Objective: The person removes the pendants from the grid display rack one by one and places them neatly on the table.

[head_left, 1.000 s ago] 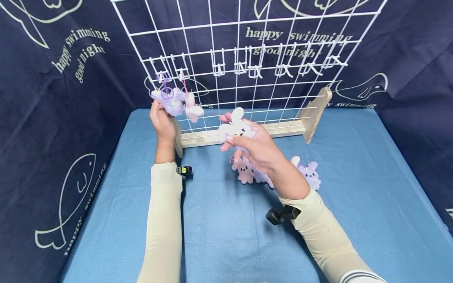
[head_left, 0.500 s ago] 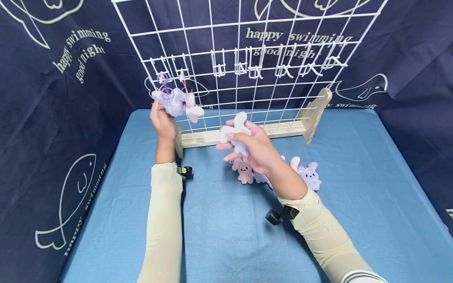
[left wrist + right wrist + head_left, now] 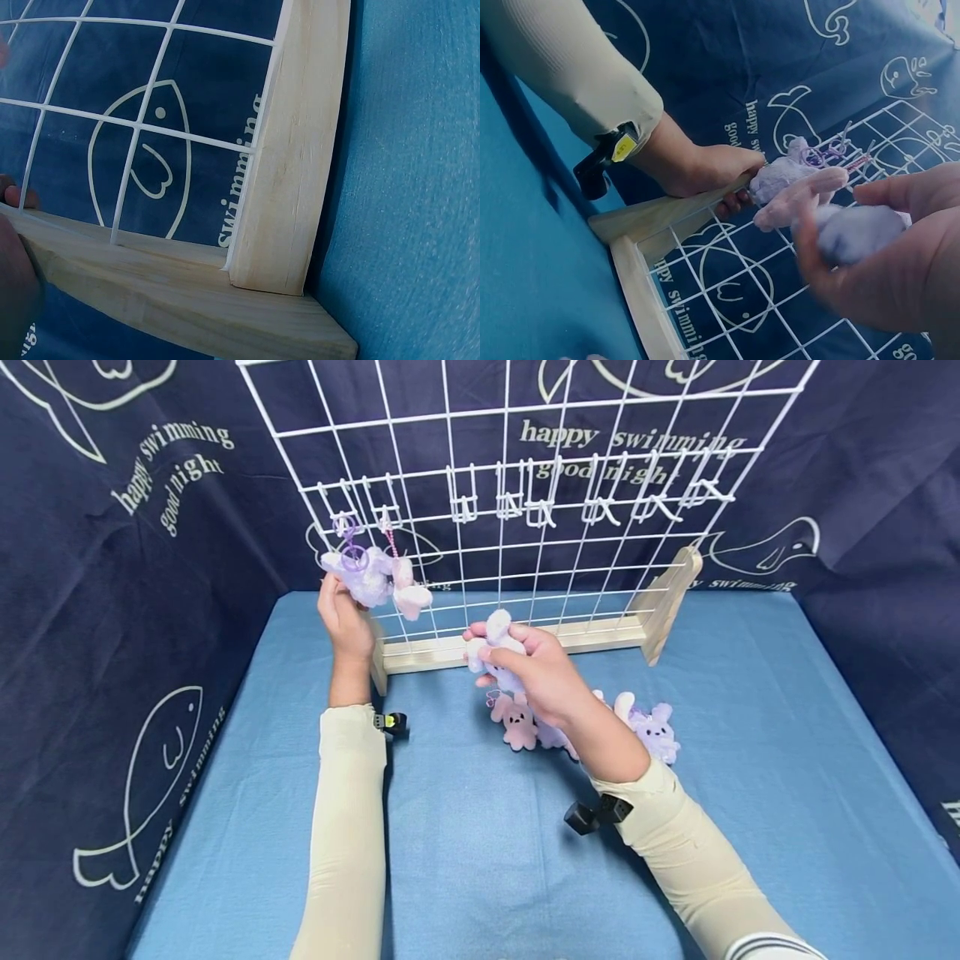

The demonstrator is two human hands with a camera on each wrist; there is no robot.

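My left hand [image 3: 348,625] grips the wooden side post [image 3: 671,214] of a white wire grid rack [image 3: 465,539]; part of the hand is hidden behind a hanging purple plush bunny [image 3: 367,581]. Beside that bunny a pink plush bunny [image 3: 410,593] hangs by its chain from a hook. My right hand [image 3: 551,672] pinches a pale lilac plush bunny [image 3: 498,652] between thumb and fingers, in front of the rack's lower part. In the right wrist view the held bunny [image 3: 862,232] is blurred and partly covered by the fingers.
Several hooks [image 3: 540,512] line the middle of the grid. On the blue cloth [image 3: 465,827] lie a pink bunny [image 3: 517,724] and a purple one [image 3: 551,735], partly under my right hand, with another purple bunny [image 3: 658,733] farther right. A wooden foot [image 3: 667,602] supports the rack's right end.
My right hand has turned the lilac bunny about in its fingers, and the bunny sits slightly lower than before. The left hand has stayed on the post.
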